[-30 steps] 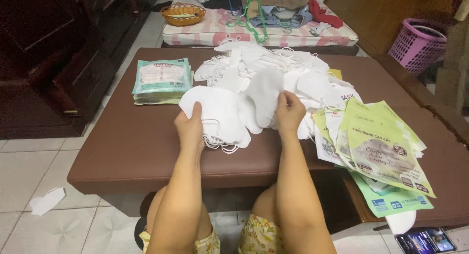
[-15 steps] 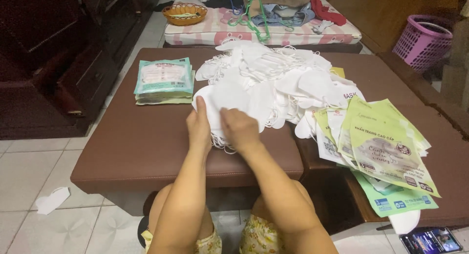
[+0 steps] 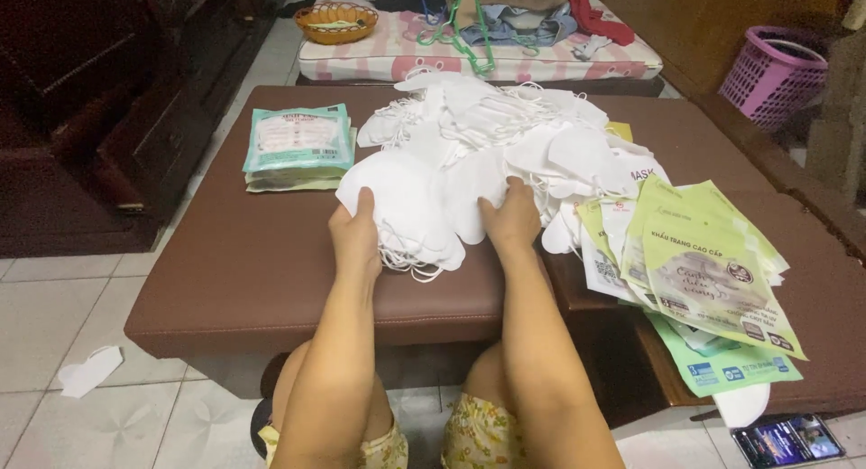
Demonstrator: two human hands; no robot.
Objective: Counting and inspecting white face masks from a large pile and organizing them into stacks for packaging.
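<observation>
Hands on white face masks (image 3: 406, 212) stacked at near edge of brown table (image 3: 225, 271). Left hand (image 3: 354, 234) grips stack's left side, fingers curled on it; right hand (image 3: 511, 218) pinches right side. Loose mask heap (image 3: 505, 131) behind, green packets (image 3: 704, 262) right, sealed pack (image 3: 298, 144) left.

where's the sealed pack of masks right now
In the head view the sealed pack of masks lies on the far left part of the brown padded bench, left of the pile of loose white masks and beyond the left hand.
</observation>
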